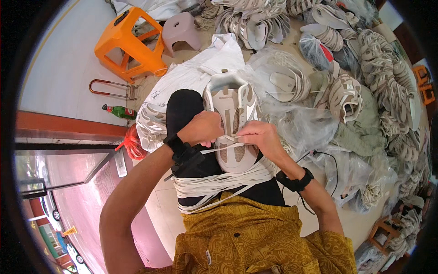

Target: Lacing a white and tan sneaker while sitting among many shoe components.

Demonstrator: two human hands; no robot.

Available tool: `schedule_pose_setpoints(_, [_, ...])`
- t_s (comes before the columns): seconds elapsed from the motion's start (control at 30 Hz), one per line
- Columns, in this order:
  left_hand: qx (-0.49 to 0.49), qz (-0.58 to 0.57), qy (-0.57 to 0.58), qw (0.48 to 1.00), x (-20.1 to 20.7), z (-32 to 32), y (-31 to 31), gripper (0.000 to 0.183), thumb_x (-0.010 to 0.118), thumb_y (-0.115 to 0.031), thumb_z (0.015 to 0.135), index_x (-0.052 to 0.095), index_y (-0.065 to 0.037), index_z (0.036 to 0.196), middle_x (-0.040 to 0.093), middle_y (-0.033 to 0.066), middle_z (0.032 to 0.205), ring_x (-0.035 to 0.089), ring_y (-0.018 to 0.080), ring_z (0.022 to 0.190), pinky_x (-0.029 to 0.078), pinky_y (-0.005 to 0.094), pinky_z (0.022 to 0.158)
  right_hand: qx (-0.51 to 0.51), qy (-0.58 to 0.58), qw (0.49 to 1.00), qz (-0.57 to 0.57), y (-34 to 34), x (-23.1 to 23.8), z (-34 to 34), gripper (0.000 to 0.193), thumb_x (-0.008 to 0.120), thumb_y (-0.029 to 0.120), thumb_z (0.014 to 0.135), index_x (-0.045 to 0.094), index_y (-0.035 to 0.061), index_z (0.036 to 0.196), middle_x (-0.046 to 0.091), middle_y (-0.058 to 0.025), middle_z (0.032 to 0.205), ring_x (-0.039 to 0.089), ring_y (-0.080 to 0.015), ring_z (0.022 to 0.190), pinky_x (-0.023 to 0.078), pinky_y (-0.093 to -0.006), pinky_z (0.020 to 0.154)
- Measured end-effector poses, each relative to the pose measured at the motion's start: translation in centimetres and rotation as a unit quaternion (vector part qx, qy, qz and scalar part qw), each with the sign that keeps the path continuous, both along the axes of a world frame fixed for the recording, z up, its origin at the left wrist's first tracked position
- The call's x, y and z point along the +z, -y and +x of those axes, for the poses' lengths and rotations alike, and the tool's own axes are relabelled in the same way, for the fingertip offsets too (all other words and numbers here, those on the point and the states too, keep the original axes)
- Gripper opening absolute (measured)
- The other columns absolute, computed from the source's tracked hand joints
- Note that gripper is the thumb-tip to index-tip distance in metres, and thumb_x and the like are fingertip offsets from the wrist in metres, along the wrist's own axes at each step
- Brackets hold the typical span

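from the head view i see a white and beige shoe (pixel 232 114) resting on my lap, toe pointing away from me, and i take it as my landmark. my left hand (pixel 203 129) sits on the shoe's left side, fingers curled together and pinching a flat white lace (pixel 223 148) that runs across the shoe's tongue area. my right hand (pixel 258 136) is at the shoe's right side, fingertips pressed together on the same lace near the eyelets; the two hands nearly touch over the middle of the shoe. both wrists wear black bands. just nearer me than the shoe, a thick bundle of white laces (pixel 214 187) lies across my lap. beyond and to the right of the shoe, heaps of unfinished shoe uppers (pixel 346 91) lie on clear plastic bags. to the far left of the shoe stands an orange plastic stool (pixel 130 43), with a small grey stool (pixel 181 28) beside it. a green bottle (pixel 119 112) lies on the floor left of the shoe.
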State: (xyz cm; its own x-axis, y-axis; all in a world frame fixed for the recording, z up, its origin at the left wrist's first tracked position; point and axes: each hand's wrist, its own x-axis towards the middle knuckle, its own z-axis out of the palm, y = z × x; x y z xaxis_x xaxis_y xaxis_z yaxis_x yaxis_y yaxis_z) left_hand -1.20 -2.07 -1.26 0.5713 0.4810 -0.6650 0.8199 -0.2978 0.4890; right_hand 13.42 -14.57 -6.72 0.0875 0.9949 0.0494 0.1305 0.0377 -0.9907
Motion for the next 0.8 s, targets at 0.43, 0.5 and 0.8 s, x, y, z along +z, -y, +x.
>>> schedule_pose_setpoints(0.43, [-0.165,0.26,-0.03,0.951,-0.3,-0.1,1.5,0.013,0.051,-0.009,0.067,0.061,-0.001,0.063,0.059,0.0171,0.06,0.061,0.0294,0.056,0.049,0.0359,0.049,-0.006,0.082,0.993,0.086,0.0,-1.1,-0.2,0.01,0.063,0.0,0.066,0.063,-0.0004,0.077,0.058,-0.0066,0.07,0.057,-0.0164,0.064,0.044,-0.023,0.059])
schedule_pose_setpoints(0.5, [-0.272,0.378,-0.01,0.885,0.2,-0.1,2.4,0.009,0.055,-0.009,0.064,0.061,-0.004,0.06,0.058,0.0163,0.058,0.06,0.0293,0.054,0.047,0.0366,0.049,-0.012,0.031,0.997,0.066,0.1,-1.3,-0.2,0.01,0.063,-0.001,0.067,0.063,-0.0008,0.077,0.058,-0.0064,0.07,0.057,-0.0153,0.064,0.044,-0.0227,0.059])
schedule_pose_setpoints(0.8, [-0.465,0.469,0.0,0.751,0.3,0.7,2.4,0.008,0.056,-0.012,0.064,0.063,-0.009,0.06,0.056,0.0055,0.063,0.052,0.0214,0.071,0.037,0.0317,0.07,-0.043,-0.049,0.997,0.029,0.2,-1.7,-0.5,0.011,0.063,0.005,0.067,0.063,0.0001,0.076,0.06,-0.0072,0.071,0.058,-0.0157,0.063,0.044,-0.0237,0.058])
